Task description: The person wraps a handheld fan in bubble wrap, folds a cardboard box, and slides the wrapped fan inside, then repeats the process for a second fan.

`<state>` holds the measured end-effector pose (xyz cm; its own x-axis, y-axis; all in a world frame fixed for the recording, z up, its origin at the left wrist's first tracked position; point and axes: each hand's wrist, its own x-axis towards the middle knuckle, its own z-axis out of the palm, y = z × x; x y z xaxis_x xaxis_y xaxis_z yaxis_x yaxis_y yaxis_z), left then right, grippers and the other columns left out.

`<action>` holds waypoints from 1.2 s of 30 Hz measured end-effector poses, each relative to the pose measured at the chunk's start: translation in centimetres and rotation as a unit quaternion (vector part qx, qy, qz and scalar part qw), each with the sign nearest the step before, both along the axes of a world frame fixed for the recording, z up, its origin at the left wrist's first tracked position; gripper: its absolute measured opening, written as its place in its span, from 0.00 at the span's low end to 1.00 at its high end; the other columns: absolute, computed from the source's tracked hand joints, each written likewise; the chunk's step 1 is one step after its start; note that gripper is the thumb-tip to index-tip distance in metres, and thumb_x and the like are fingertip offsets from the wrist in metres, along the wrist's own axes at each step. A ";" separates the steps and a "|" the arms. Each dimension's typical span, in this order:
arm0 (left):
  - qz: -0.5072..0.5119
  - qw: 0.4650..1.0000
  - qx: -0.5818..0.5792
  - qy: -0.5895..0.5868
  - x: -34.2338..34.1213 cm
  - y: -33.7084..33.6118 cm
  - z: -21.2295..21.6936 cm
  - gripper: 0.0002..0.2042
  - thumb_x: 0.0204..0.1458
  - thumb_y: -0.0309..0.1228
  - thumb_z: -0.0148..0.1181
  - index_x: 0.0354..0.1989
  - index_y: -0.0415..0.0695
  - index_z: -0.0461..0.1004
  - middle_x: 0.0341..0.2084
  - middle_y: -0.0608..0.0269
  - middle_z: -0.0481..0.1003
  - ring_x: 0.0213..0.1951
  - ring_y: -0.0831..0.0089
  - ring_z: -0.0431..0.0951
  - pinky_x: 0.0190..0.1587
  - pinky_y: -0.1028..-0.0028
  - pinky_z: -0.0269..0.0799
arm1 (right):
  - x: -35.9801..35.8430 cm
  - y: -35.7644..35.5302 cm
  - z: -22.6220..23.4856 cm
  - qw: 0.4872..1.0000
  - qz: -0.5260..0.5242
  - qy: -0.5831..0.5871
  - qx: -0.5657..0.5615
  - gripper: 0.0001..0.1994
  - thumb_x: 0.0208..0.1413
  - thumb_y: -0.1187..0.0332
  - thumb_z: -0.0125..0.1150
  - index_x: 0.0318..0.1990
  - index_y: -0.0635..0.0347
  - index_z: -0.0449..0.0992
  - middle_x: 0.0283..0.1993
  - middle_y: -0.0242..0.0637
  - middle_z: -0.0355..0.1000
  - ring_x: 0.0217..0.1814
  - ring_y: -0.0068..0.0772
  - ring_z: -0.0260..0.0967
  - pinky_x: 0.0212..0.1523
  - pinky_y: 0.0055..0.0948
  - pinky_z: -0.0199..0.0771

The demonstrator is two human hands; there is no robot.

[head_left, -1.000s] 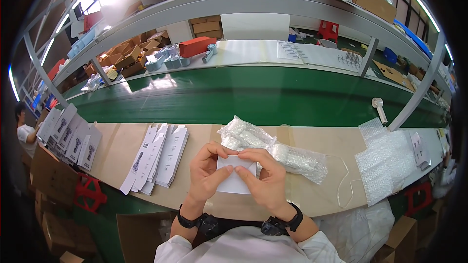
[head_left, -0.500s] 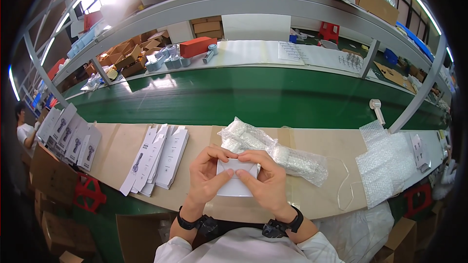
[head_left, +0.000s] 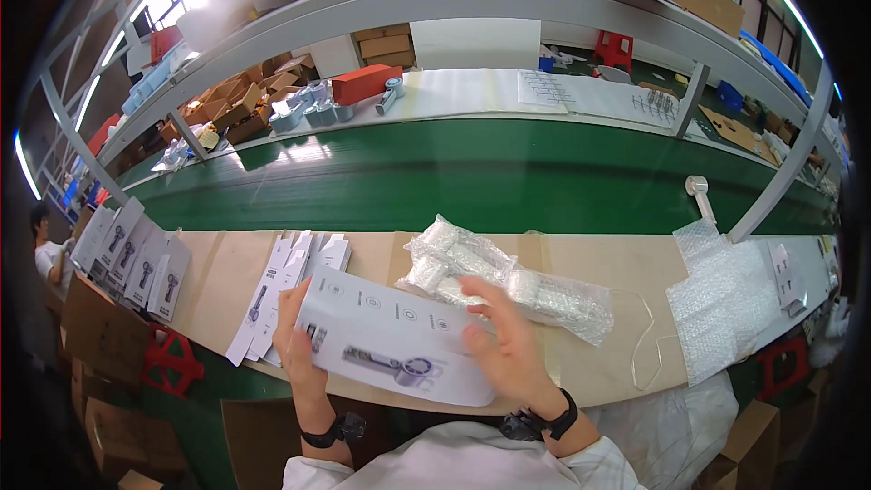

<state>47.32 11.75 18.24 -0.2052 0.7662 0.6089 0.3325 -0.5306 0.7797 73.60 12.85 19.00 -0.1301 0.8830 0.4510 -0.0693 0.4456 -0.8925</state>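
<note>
A long white carton [head_left: 386,331] with a printed picture of a handheld fan lies tilted across my front, above the tabletop. My left hand [head_left: 298,349] holds it by its left end, fingers behind and thumb along the edge. At the other end, my right hand [head_left: 510,349] has its fingers spread and a little blurred; whether the palm touches the carton is unclear. Just beyond the carton are bubble-wrapped parcels [head_left: 567,307] in clear film. To the left, flat white printed cartons [head_left: 263,304] lie in a loose stack, partly covered by my left hand and the carton.
More printed cartons [head_left: 136,259] stand in a brown box [head_left: 104,318] at the far left. On the right lie bubble wrap sheets [head_left: 726,308] and a white handheld fan [head_left: 697,189]. A green conveyor belt [head_left: 408,172] runs behind the table [head_left: 626,263], under a grey shelf frame [head_left: 454,7].
Both hands were together at the carton's end flap, pressing it. Now the carton is turned sideways, its long printed side showing; my left hand has moved left and my right hand has spread its fingers.
</note>
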 end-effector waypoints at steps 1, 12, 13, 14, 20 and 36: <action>0.023 0.996 -0.034 -0.085 -1.0 0.3 -1.5 0.31 0.56 0.51 0.55 0.52 0.29 0.69 0.38 0.57 0.72 0.40 0.68 0.72 0.46 0.71 0.67 | -0.1 -0.2 0.0 1.000 0.003 0.002 -0.001 0.20 0.60 0.69 0.57 0.58 0.64 0.68 0.55 0.41 0.71 0.58 0.36 0.68 0.59 0.34 0.66; 0.165 0.917 -0.048 0.360 -0.6 -0.6 -4.1 0.19 0.47 0.29 0.65 0.48 0.35 0.72 0.44 0.44 0.75 0.48 0.48 0.74 0.53 0.53 0.66 | 0.3 4.0 -7.8 0.921 -0.116 -0.370 0.035 0.20 0.50 0.70 0.63 0.51 0.64 0.72 0.51 0.49 0.69 0.50 0.51 0.68 0.49 0.43 0.70; 0.015 0.907 -0.095 0.411 1.0 -1.5 -1.6 0.25 0.44 0.29 0.67 0.52 0.37 0.70 0.49 0.45 0.73 0.53 0.50 0.71 0.56 0.53 0.64 | 0.0 4.3 -8.2 0.906 -0.114 -0.406 0.040 0.20 0.48 0.70 0.64 0.51 0.64 0.72 0.51 0.49 0.68 0.51 0.51 0.67 0.49 0.42 0.69; -0.136 0.872 -0.138 0.450 2.7 -1.9 0.1 0.30 0.40 0.30 0.69 0.55 0.38 0.68 0.54 0.45 0.70 0.58 0.51 0.68 0.59 0.54 0.61 | -0.4 4.6 -8.6 0.890 -0.112 -0.440 0.044 0.20 0.47 0.70 0.65 0.50 0.64 0.72 0.50 0.49 0.68 0.52 0.51 0.66 0.49 0.42 0.69; -0.118 0.772 -0.050 0.623 3.1 0.6 -2.7 0.41 0.34 0.32 0.72 0.62 0.42 0.61 0.58 0.47 0.67 0.62 0.54 0.64 0.61 0.55 0.59 | -2.3 6.2 -8.4 0.844 -0.131 -0.519 0.029 0.22 0.43 0.71 0.67 0.48 0.65 0.72 0.50 0.48 0.65 0.55 0.52 0.62 0.50 0.41 0.69; -0.220 0.801 -0.201 0.520 1.7 6.4 1.0 0.46 0.33 0.37 0.73 0.64 0.39 0.56 0.58 0.46 0.64 0.62 0.57 0.64 0.61 0.64 0.62 | 4.3 4.0 -3.9 0.976 -0.140 -0.095 -0.140 0.26 0.48 0.63 0.67 0.53 0.68 0.72 0.47 0.44 0.76 0.46 0.35 0.76 0.47 0.32 0.75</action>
